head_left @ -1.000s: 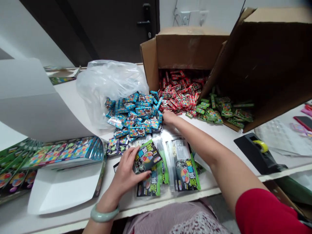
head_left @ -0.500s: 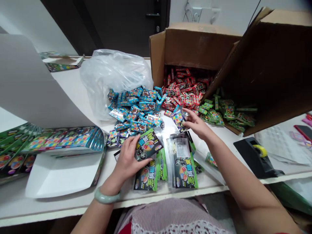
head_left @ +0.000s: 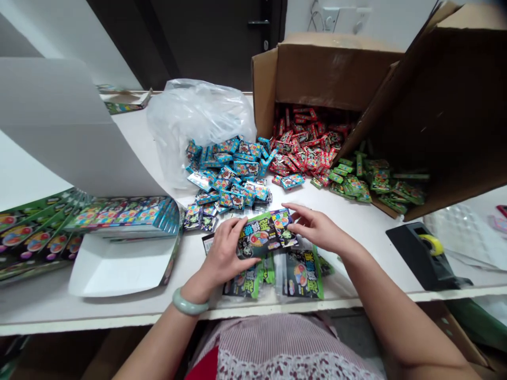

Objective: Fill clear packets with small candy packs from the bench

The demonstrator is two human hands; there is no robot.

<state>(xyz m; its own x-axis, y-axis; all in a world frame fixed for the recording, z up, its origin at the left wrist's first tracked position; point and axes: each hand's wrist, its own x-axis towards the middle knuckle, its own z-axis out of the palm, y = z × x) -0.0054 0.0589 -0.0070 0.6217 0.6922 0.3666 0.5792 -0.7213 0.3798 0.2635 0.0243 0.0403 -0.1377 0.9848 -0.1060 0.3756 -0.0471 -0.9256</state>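
Observation:
My left hand (head_left: 225, 252) grips a green and black printed pouch (head_left: 259, 238) just above the table's front edge. My right hand (head_left: 315, 228) pinches a small colourful packet (head_left: 283, 221) at the pouch's right end. More of the same pouches (head_left: 303, 274) lie flat on the table under both hands. A heap of small blue packets (head_left: 229, 174) sits just beyond, spilling from a clear plastic bag (head_left: 198, 119). Red packets (head_left: 304, 148) and green packets (head_left: 364, 182) lie in a tipped cardboard box (head_left: 336, 74).
An open white display carton (head_left: 119, 264) with upright pouches (head_left: 122, 214) stands at left, its lid (head_left: 59, 126) raised. A black tape dispenser (head_left: 425, 256) sits at right near the table edge. A dark door is behind the table.
My right hand went out to the packet heaps, took a small packet and drew back to the pouch in my left hand. The camera view shifted left and down.

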